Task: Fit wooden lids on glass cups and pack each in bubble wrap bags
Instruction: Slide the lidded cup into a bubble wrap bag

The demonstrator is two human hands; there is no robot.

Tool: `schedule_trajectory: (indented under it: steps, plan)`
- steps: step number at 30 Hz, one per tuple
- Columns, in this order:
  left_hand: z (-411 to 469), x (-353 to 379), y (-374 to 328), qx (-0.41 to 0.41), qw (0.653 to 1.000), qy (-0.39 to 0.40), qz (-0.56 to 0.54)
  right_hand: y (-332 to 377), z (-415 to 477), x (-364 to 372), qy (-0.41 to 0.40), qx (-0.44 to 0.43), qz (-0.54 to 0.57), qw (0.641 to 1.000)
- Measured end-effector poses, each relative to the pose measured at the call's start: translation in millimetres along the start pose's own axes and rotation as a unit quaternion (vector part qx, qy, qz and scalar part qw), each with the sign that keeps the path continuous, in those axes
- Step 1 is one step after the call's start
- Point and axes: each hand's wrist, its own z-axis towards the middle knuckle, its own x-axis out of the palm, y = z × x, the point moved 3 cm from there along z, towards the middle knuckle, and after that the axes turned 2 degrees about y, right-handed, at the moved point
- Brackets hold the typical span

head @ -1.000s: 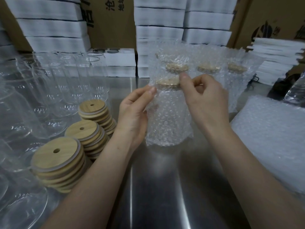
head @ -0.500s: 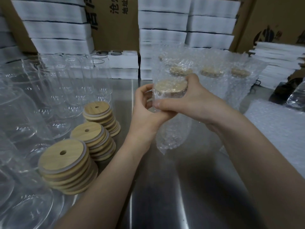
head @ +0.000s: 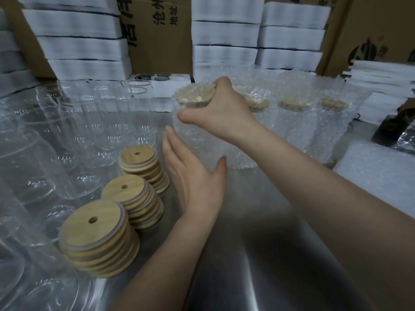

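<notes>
A lidded glass cup in a bubble wrap bag (head: 203, 140) stands upright at the table's middle. My right hand (head: 221, 113) grips it from above at the wooden lid, fingers curled over the rim. My left hand (head: 193, 176) is open, fingers spread, at the bag's lower left side; I cannot tell if it touches. Three stacks of wooden lids (head: 98, 236) with straw holes lie to the left. Several bare glass cups (head: 74, 135) crowd the left side. More wrapped cups (head: 298, 124) stand behind my right wrist.
The table (head: 247, 254) is shiny steel. A flat pile of bubble wrap bags (head: 379, 176) lies at the right. White foam trays (head: 83, 46) and cardboard boxes (head: 155, 37) are stacked along the back. A dark object (head: 393, 124) sits at the far right.
My right hand moved from the bag's opening to a grip over the lid. My left hand let go of the bag top and dropped to the lower side, now open.
</notes>
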Motion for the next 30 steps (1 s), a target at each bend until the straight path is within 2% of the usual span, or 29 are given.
schedule_trajectory:
  steps: [2, 5, 7, 10, 16, 23, 30]
  plan:
    - [-0.7, 2.1, 4.2, -0.009, 0.999, 0.002, 0.05, 6.4, 19.5, 4.9, -0.014, -0.001, 0.02, 1.0]
    - [0.6, 6.0, 11.8, -0.046, 0.993, 0.064, 0.086, 10.8, 52.2, 8.4, -0.027, 0.013, 0.048, 0.998]
    - [3.3, 8.9, 15.0, -0.06, 0.988, 0.114, 0.088, 9.5, 72.7, 10.7, -0.029, 0.027, 0.065, 0.997]
    - [4.5, 11.6, 15.2, -0.064, 0.984, 0.149, 0.069, 2.8, 99.1, 15.8, -0.031, 0.047, 0.082, 0.995]
    - [8.6, 14.9, 19.8, -0.096, 0.98, 0.159, 0.066, -18.2, 135.9, 33.2, -0.022, 0.063, 0.068, 0.995]
    - [10.1, 19.5, 23.9, -0.084, 0.977, 0.165, 0.106, -50.6, 151.9, 53.8, -0.03, 0.095, 0.087, 0.991]
    - [9.9, 20.0, 24.4, -0.089, 0.977, 0.165, 0.103, -60.0, 157.0, 65.6, -0.001, 0.075, 0.092, 0.993]
